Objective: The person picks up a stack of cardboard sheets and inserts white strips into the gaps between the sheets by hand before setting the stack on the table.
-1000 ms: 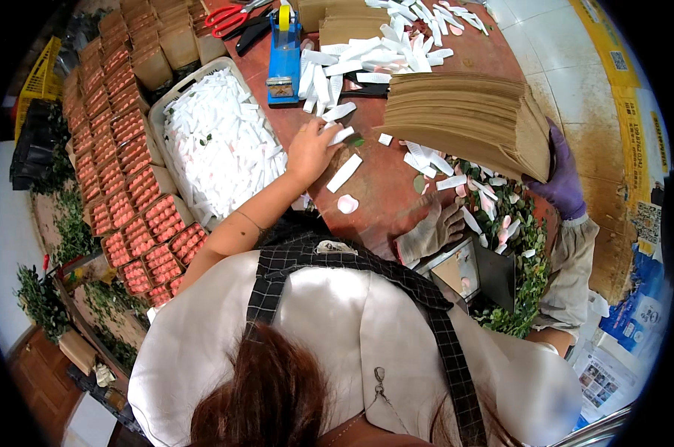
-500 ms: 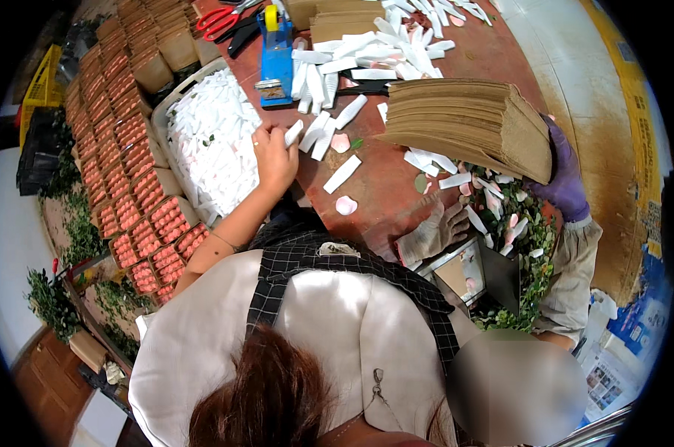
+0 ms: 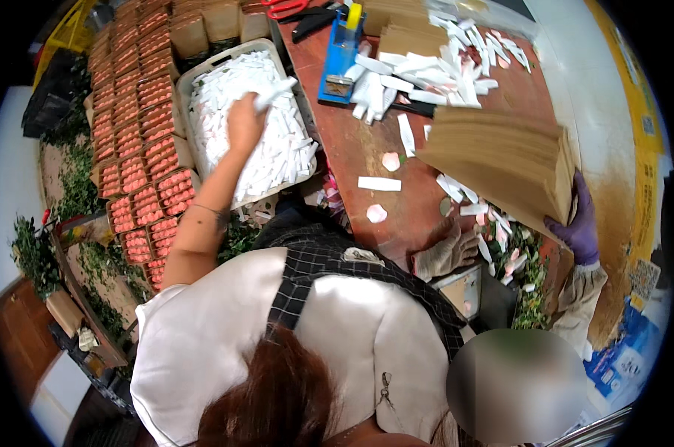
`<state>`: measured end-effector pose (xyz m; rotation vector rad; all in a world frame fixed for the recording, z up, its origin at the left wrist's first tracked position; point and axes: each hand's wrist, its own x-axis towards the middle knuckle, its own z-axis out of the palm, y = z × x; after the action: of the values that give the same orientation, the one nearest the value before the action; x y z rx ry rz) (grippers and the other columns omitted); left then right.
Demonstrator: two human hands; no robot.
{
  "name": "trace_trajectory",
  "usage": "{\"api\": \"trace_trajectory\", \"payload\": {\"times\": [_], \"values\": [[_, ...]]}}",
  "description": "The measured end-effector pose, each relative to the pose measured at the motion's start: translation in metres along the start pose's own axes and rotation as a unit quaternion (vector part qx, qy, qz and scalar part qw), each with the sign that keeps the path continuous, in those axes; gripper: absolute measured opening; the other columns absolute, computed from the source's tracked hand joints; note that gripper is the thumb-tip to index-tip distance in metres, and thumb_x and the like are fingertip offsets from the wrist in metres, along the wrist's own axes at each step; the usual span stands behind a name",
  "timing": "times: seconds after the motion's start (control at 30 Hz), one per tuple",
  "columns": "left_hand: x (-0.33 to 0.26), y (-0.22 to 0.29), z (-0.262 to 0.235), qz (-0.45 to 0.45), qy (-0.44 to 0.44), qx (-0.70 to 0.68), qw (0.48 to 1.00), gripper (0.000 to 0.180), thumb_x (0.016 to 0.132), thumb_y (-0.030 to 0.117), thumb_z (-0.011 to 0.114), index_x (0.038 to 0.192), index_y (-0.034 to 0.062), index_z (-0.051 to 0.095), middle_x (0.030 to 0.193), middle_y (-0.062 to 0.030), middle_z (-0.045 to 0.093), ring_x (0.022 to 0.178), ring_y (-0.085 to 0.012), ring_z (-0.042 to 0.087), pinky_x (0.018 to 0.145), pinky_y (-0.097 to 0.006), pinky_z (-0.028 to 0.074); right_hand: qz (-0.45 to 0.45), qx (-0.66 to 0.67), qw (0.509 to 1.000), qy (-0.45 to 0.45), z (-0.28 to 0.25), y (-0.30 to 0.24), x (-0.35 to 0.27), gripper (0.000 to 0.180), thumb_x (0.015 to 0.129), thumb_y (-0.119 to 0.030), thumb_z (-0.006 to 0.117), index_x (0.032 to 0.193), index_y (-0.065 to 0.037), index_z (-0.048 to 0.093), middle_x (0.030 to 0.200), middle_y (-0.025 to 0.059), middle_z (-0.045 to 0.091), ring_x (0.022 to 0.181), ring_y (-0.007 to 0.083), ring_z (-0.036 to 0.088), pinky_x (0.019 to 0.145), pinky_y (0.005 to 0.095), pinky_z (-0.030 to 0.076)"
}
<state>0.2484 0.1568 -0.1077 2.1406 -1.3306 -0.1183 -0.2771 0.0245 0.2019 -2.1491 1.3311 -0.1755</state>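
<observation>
My bare left hand is over a pale plastic bin, its fingers closed on flat white sleeves, blurred by motion; I cannot tell how many. Similar white pieces fill the bin. My right hand, in a purple glove, grips the right end of a folded bundle of brown cardboard. The bundle tilts above the red table. Below its left end, a grey work glove rests near the table's front edge, apparently with no hand in it.
On the table stands a blue tape dispenser beside a heap of white sleeves. Pink petals lie nearer. Cartons of pink rose heads are packed at the left. Leafy cuttings lie at the right.
My left hand has moved left from the table edge to above the bin, and several white sleeves beside it are gone from the table. The right hand still grips the cardboard.
</observation>
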Motion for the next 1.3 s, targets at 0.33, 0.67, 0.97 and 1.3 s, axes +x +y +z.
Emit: {"api": "trace_trajectory", "payload": {"times": [0.33, 0.67, 0.97, 1.3], "values": [[-0.094, 0.160, 0.009, 0.365, -0.126, -0.142, 0.912, 0.038, 0.066, 0.029, 0.070, 0.097, 0.0106, 0.060, 0.100, -0.0096, 0.058, 0.100, -0.0269, 0.053, 0.083, -0.039, 0.041, -0.041, 0.006, 0.999, -0.031, 0.042, -0.048, 0.058, 0.085, 0.056, -0.009, 0.074, 0.133, 0.000, 0.037, 0.127, 0.0133, 0.047, 0.120, 0.0227, 0.042, 0.103, 0.0328, 0.031], [-0.043, 0.057, -0.013, 0.076, 0.023, -0.106, 0.991, 0.056, 0.069, 0.017, 0.073, 0.115, -0.0020, 0.046, 0.114, -0.0191, 0.048, 0.105, -0.0323, 0.044, 0.092, -0.040, 0.034, -0.033, -0.064, 0.994, 0.083, 0.019, -0.069, -0.008, 0.088, 0.054, -0.008, 0.076, 0.133, -0.001, 0.036, 0.122, 0.0160, 0.053, 0.112, 0.0247, 0.052, 0.097, 0.0359, 0.038], [-0.074, 0.164, -0.017, 0.006, -0.167, -0.606, 0.778, 0.126, 0.060, 0.061, 0.074, 0.141, 0.0020, -0.001, 0.146, -0.0172, 0.009, 0.136, -0.0294, 0.012, 0.110, -0.040, 0.015, -0.184, -0.187, 0.965, -0.001, 0.136, -0.097, 0.045, 0.081, 0.053, -0.014, 0.079, 0.125, -0.010, 0.043, 0.119, 0.0151, 0.054, 0.106, 0.0335, 0.053, 0.089, 0.0437, 0.043], [-0.067, 0.162, -0.010, 0.162, 0.027, -0.495, 0.853, 0.090, 0.060, 0.009, 0.081, 0.128, 0.0038, 0.022, 0.140, -0.0231, 0.022, 0.131, -0.0346, 0.027, 0.105, -0.042, 0.026, -0.132, -0.220, 0.966, -0.018, 0.128, -0.133, 0.030, 0.092, 0.056, -0.022, 0.080, 0.133, -0.009, 0.033, 0.115, 0.0172, 0.051, 0.102, 0.0350, 0.053, 0.090, 0.0429, 0.043]]}}
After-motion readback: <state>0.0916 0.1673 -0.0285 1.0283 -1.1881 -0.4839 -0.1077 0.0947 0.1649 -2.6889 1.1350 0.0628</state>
